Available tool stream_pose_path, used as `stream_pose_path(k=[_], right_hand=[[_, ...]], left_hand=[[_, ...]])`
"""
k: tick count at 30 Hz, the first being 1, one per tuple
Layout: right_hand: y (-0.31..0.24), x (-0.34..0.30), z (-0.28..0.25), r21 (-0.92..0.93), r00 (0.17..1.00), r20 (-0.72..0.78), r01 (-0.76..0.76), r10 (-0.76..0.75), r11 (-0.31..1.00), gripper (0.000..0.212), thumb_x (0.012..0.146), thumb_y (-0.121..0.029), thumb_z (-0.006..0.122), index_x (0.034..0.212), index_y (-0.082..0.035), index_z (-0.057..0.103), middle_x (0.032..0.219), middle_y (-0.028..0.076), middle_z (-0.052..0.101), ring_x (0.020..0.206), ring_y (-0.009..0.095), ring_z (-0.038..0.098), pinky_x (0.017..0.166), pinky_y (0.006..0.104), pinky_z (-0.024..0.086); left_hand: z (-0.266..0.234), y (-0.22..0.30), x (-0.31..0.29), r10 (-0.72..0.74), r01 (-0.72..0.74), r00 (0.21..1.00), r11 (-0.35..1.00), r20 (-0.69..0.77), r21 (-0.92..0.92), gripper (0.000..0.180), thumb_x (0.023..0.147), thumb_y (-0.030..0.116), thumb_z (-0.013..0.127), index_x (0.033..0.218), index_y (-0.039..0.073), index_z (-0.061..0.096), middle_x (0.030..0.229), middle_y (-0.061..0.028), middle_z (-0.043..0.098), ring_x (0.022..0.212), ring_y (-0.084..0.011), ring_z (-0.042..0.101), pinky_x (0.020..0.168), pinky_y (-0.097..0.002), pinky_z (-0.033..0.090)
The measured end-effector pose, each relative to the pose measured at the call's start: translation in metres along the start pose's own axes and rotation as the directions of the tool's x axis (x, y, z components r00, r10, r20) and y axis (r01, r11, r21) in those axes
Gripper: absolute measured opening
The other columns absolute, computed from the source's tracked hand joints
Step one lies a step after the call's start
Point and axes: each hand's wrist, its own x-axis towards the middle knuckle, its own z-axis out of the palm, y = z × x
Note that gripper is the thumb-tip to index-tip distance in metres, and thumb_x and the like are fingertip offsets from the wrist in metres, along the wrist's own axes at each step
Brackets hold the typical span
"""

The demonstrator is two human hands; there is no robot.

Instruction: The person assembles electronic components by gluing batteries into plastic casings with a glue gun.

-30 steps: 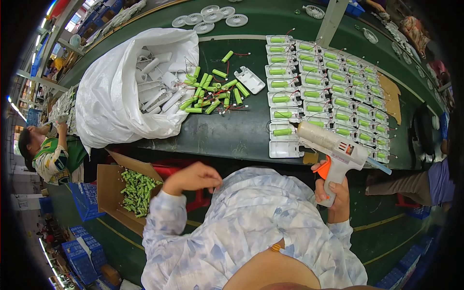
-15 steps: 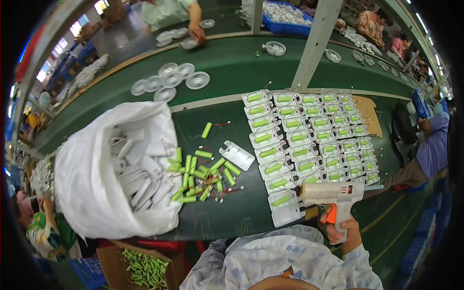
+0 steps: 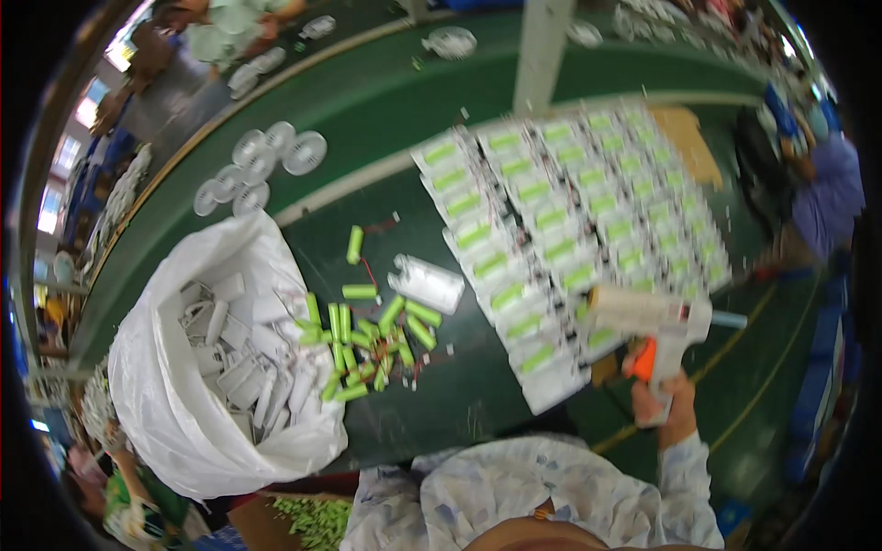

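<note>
Green table's (image 3: pixel 478 399) near edge runs right by the patterned shirt (image 3: pixel 524 482), and there's open tabletop between the loose batteries (image 3: pixel 345 323) and the rows of white casings (image 3: pixel 584 241). Right hand (image 3: pixel 668 406) is out past that edge, above the floor (image 3: pixel 735 376), wrapped around the handle of a glue gun (image 3: pixel 691 323) pointing left, nozzle over or near the closest casings. Can't tell what the left hand's doing, it's out of shot. White sack (image 3: pixel 170 395) hogs the left side. Farther back: pale rail (image 3: pixel 358 182), then fan grilles (image 3: pixel 304 153).
</note>
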Motion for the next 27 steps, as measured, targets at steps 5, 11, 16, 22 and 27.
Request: stream_pose_path(k=[5,11,16,22,27], right_hand=[[0.018,-0.018,0.001,0.074,0.985,0.050,0.162,-0.166,0.984,0.066,0.080,-0.016,0.063,0.139,-0.001,0.037,0.131,0.024,0.053,0.050,0.015,0.050,0.042,0.0306,0.045],[0.048,-0.033,0.026,0.111,0.951,-0.007,0.309,-0.311,0.944,0.069,0.081,-0.016,0.064,0.142,-0.001,0.036,0.136,0.022,0.051,0.052,0.014,0.051,0.047,0.0298,0.049],[0.056,-0.051,0.048,-0.013,0.962,0.019,0.274,-0.274,0.962,0.068,0.079,-0.017,0.067,0.139,-0.002,0.039,0.136,0.023,0.052,0.055,0.015,0.055,0.049,0.0293,0.050],[0.060,-0.063,0.052,-0.118,0.961,-0.009,0.273,-0.276,0.955,0.067,0.076,-0.018,0.065,0.137,-0.001,0.042,0.133,0.024,0.054,0.056,0.017,0.056,0.049,0.0294,0.050],[0.049,-0.050,0.037,-0.128,0.960,0.069,0.277,-0.270,0.952,0.070,0.078,-0.019,0.068,0.139,0.000,0.040,0.132,0.024,0.053,0.053,0.015,0.054,0.047,0.0278,0.049]], left_hand=[[-0.031,-0.013,-0.050,0.003,-0.002,1.000,0.998,-0.006,0.064,0.034,0.092,0.033,0.056,0.114,0.010,0.068,0.115,-0.0180,0.066,0.104,-0.0381,0.062,0.088,-0.0489,0.048],[-0.068,-0.010,-0.049,0.055,-0.045,0.985,0.997,-0.165,0.065,0.035,0.092,0.034,0.056,0.115,0.010,0.068,0.117,-0.0183,0.065,0.106,-0.0388,0.061,0.090,-0.0492,0.047],[-0.064,0.004,-0.061,0.056,-0.056,0.973,0.998,-0.225,0.006,0.037,0.093,0.035,0.056,0.117,0.009,0.067,0.119,-0.0186,0.065,0.108,-0.0393,0.060,0.092,-0.0495,0.046],[-0.068,0.030,-0.062,0.051,-0.068,0.956,0.996,-0.288,-0.049,0.038,0.093,0.036,0.056,0.118,0.009,0.066,0.122,-0.0190,0.064,0.111,-0.0400,0.059,0.094,-0.0499,0.045],[-0.055,0.062,-0.076,0.022,-0.063,0.945,0.991,-0.326,-0.116,0.039,0.093,0.037,0.056,0.120,0.009,0.066,0.124,-0.0192,0.063,0.113,-0.0406,0.058,0.096,-0.0502,0.044]])
